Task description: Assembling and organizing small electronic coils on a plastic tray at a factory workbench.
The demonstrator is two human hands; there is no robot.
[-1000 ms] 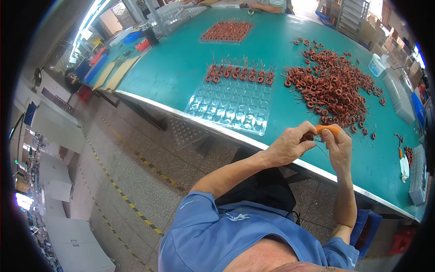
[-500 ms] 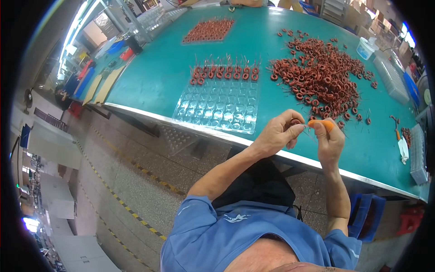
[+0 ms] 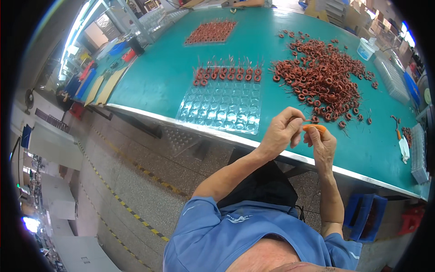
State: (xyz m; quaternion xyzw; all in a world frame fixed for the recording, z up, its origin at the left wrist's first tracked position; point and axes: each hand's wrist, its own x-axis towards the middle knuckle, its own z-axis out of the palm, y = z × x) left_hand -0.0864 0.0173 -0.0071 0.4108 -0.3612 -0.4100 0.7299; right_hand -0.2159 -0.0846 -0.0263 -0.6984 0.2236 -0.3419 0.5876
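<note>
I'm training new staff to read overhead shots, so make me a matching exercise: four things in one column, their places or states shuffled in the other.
Things:
1. Nearer clear plastic tray with round pockets
2. Heap of red-brown wire-wound rings
3. Blue plastic crate
4. Smooth orange piece

Places or states:
A. At the fingers of the right hand
B. Filled only at its far end
C. Below tabletop level, lower right
D. Loose on the green tabletop

Pairs: 1-B, 2-D, 3-C, 4-A

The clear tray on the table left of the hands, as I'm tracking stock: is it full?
Partly filled: red-brown rings sit in the far rows of the clear tray, while its nearer pockets are bare.
</note>
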